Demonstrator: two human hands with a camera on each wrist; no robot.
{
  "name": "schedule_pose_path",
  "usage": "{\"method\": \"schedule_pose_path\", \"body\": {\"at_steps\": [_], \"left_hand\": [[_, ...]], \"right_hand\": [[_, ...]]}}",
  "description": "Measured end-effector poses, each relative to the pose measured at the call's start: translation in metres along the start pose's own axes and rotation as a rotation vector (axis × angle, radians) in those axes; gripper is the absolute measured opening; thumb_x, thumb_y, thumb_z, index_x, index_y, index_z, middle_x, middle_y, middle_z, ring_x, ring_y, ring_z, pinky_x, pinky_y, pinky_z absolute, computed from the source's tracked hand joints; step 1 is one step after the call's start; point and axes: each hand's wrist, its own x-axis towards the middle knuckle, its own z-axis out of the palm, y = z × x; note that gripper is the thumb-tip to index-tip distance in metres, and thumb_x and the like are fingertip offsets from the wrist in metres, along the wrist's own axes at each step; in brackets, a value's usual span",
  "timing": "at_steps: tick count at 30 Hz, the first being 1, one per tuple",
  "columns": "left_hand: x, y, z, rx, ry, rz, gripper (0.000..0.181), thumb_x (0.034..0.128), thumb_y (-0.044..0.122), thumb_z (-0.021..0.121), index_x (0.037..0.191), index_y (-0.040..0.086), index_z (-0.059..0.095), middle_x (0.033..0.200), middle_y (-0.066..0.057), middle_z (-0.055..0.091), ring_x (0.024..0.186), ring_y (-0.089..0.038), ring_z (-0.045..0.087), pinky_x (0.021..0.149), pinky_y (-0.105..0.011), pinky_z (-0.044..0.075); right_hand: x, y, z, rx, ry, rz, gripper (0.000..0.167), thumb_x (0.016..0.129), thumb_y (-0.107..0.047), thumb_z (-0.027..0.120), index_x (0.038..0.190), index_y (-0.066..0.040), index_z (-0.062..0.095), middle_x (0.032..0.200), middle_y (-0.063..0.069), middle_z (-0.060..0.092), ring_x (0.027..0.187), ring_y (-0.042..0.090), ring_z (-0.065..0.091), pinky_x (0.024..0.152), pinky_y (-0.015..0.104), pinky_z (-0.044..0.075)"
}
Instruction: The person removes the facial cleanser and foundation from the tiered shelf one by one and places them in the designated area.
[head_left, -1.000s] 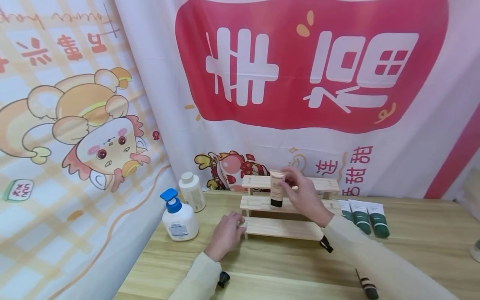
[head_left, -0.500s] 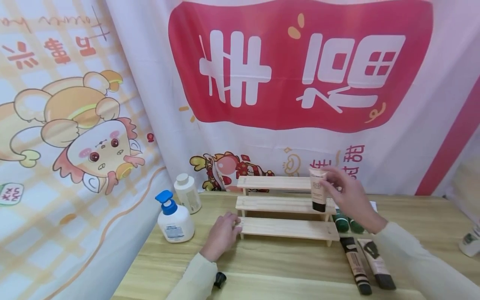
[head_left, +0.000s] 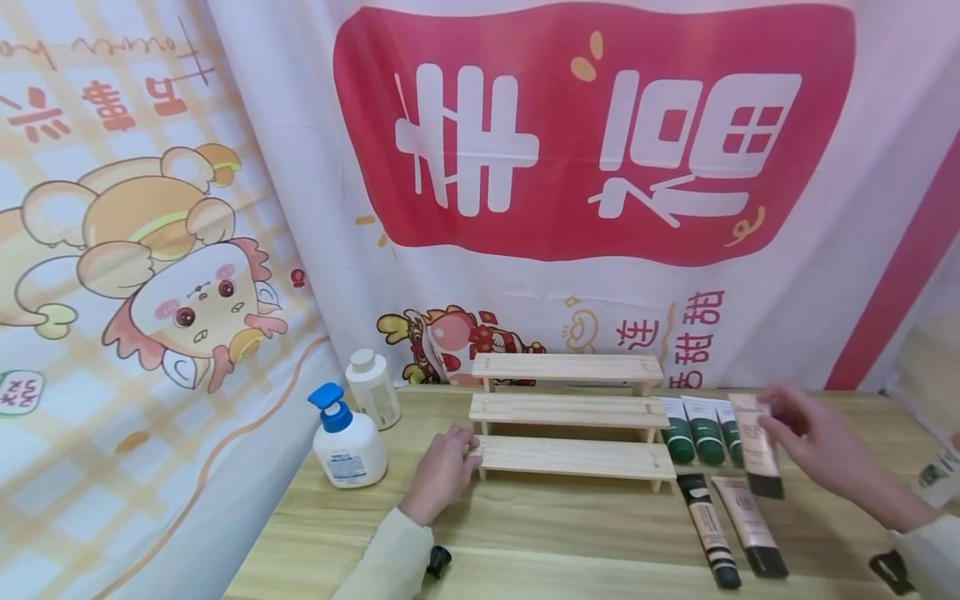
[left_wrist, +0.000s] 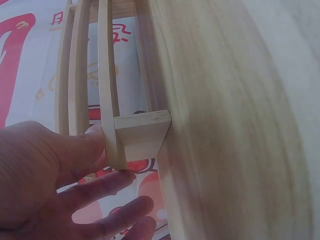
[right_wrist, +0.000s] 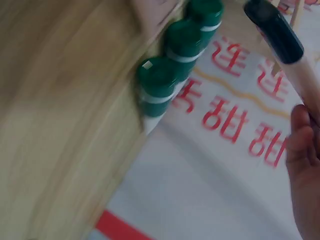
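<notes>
A three-tier wooden display rack [head_left: 570, 454] stands on the table. My left hand [head_left: 442, 471] is at the left end of its lowest tier; in the left wrist view, thumb and index finger pinch the end of a slat [left_wrist: 107, 90], other fingers spread. To the right of the rack, my right hand [head_left: 817, 442] pinches a beige BB cream tube [head_left: 757, 450] by its upper end, black cap [right_wrist: 280, 37] downward. Behind and left of it are several white-and-green tubes [head_left: 703, 429]. Below lie another beige tube [head_left: 750, 525] and a dark-and-beige tube [head_left: 707, 529].
Left of the rack stand a white pump bottle [head_left: 349, 446] with a blue pump and a white capped bottle [head_left: 373, 387]. A printed curtain [head_left: 450, 275] hangs behind the wooden table [head_left: 570, 533]. At the right edge a white container [head_left: 937, 471] is partly visible.
My right hand has carried the BB cream tube from in front of the rack's middle tier to the right, over the tubes there. The left hand stays at the rack's left end.
</notes>
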Motion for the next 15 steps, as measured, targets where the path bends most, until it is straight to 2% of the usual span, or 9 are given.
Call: {"method": "schedule_pose_path", "body": {"at_steps": [2, 6, 10, 15], "left_hand": [[0.000, -0.001, 0.000, 0.004, 0.000, 0.002, 0.022, 0.0860, 0.022, 0.070, 0.105, 0.011, 0.064, 0.105, -0.002, 0.058, 0.091, -0.021, 0.052, 0.079, -0.038, 0.048], [0.000, -0.003, 0.002, 0.004, 0.009, 0.012, 0.022, 0.0863, 0.022, 0.070, 0.104, 0.011, 0.064, 0.105, -0.002, 0.058, 0.091, -0.021, 0.052, 0.079, -0.038, 0.048], [0.000, -0.002, 0.001, 0.001, 0.013, 0.019, 0.021, 0.0863, 0.021, 0.070, 0.103, 0.011, 0.064, 0.105, -0.003, 0.059, 0.090, -0.021, 0.052, 0.078, -0.039, 0.048], [0.000, 0.000, -0.001, -0.001, 0.001, 0.012, 0.019, 0.0874, 0.021, 0.069, 0.103, 0.011, 0.064, 0.106, -0.003, 0.059, 0.090, -0.021, 0.052, 0.078, -0.038, 0.048]], "right_hand": [[-0.009, 0.015, -0.003, -0.025, -0.071, 0.036, 0.019, 0.089, -0.006, 0.063, 0.107, -0.005, 0.055, 0.076, 0.002, 0.056, 0.063, 0.010, 0.049, 0.051, 0.025, 0.043], [-0.024, 0.042, 0.001, -0.061, -0.232, 0.147, 0.020, 0.085, -0.004, 0.063, 0.104, -0.007, 0.055, 0.077, 0.000, 0.056, 0.067, 0.013, 0.050, 0.055, 0.028, 0.042], [-0.034, 0.063, 0.012, -0.036, -0.336, 0.211, 0.021, 0.084, -0.003, 0.062, 0.103, -0.008, 0.054, 0.077, 0.001, 0.055, 0.070, 0.017, 0.051, 0.058, 0.032, 0.042], [-0.038, 0.078, 0.023, 0.013, -0.417, 0.277, 0.021, 0.085, -0.009, 0.063, 0.105, -0.007, 0.055, 0.079, 0.003, 0.057, 0.073, 0.017, 0.053, 0.063, 0.034, 0.044]]}}
